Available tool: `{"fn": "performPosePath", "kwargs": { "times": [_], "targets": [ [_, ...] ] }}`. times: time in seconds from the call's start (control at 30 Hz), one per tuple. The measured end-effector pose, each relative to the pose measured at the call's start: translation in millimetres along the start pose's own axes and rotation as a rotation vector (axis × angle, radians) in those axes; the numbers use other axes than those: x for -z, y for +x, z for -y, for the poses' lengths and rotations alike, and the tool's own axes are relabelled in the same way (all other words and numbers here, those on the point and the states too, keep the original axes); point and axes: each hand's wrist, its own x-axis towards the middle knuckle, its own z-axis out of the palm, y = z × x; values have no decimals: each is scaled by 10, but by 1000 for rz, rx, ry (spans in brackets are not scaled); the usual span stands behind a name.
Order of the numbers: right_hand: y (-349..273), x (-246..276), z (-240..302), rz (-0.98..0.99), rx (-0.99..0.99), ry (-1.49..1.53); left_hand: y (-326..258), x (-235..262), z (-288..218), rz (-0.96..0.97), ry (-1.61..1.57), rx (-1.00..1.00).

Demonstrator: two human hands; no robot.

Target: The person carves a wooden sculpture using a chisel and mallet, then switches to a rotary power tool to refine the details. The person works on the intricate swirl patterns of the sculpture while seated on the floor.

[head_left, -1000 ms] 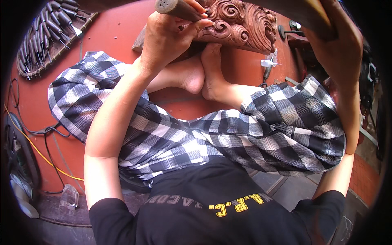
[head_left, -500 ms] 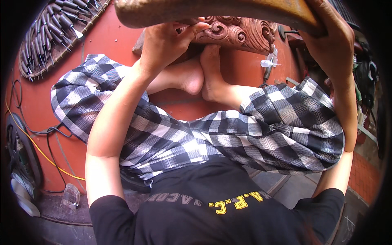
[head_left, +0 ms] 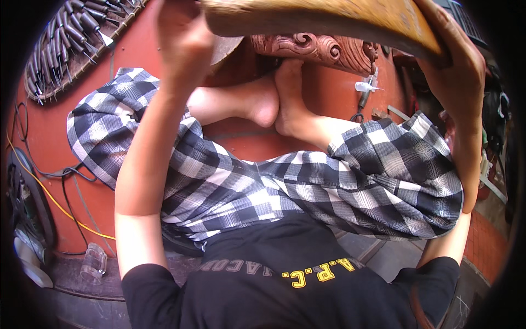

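A long, curved brownish-yellow wooden piece (head_left: 329,23) hangs across the top of the head view, close to the camera. My right hand (head_left: 457,68) grips its right end, the fingers along the edge. By its left end is my left hand (head_left: 186,44), smeared by motion; its fingers run up out of clear sight, so I cannot tell whether they touch the wood. Beyond and below the curved piece lies a reddish wooden carving (head_left: 323,53) with scrolls and wavy grooves, partly hidden by it. My bare feet (head_left: 290,93) rest just on the near side of the carving.
A woven tray (head_left: 74,79) full of dark-handled chisels (head_left: 66,35) lies at far left. Cables (head_left: 68,174), a power tool (head_left: 30,211) and a clear glass (head_left: 94,262) are at left. A small white needle-tipped bottle (head_left: 364,86) lies right of my feet, with clutter (head_left: 493,118) beyond.
My left hand has left the spot beside the carving and moved left and up to the curved piece's left end. The curved piece has shifted right and slightly down with my right hand.
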Motion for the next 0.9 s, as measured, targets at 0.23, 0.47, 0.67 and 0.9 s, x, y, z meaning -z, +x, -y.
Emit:
{"fn": "performPosePath", "kwargs": {
  "times": [0.23, 0.47, 0.67, 0.9],
  "targets": [
    [-217, 128, 52, 447, -99, 276, 509, 486, -98, -143, -36, 776],
    [-394, 27, 373, 905, -51, 423, 800, 963, 329, -72, -170, 1087],
    [-340, -249, 466, 962, -1, 601, 913, 1806, 1485, 79, 492, 1087],
    [-536, -265, 427, 991, -26, 580, 653, 1451, 1938, 82, 967, 980]
  ]
}}
